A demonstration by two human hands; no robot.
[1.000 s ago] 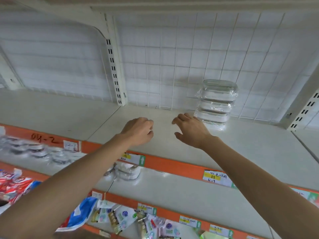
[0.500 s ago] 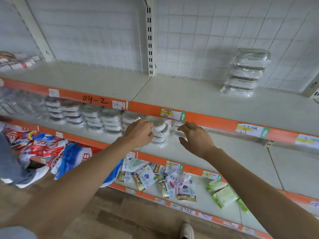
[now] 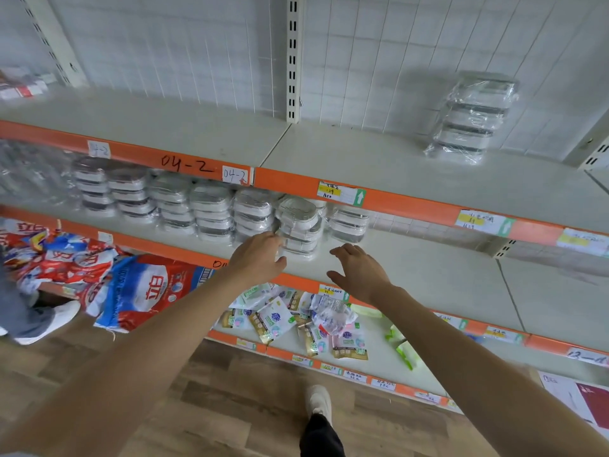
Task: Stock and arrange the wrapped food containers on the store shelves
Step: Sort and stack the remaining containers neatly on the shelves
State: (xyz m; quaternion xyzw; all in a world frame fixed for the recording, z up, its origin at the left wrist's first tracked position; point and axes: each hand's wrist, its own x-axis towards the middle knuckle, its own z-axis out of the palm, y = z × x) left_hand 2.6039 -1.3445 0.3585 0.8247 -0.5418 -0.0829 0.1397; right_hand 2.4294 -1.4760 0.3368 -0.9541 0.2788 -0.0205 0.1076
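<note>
Eight wrapped container stacks [image 3: 298, 227], two hands

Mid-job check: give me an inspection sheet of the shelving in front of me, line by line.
Surface: cream shelves with orange price rails, wire-grid back.
Job's things: one wrapped container stack alone at the back of the upper shelf; a row of wrapped stacks on the middle shelf; the front stack sits forward of the row, tilted.
Clutter: small sachets loose on the lower shelf; detergent bags lower left.
Grippers: left hand touches the front stack; right hand open beside it, apart.
Cables: nothing seen.
Surroundings: wood floor, own shoe, another person's shoe at far left.
</note>
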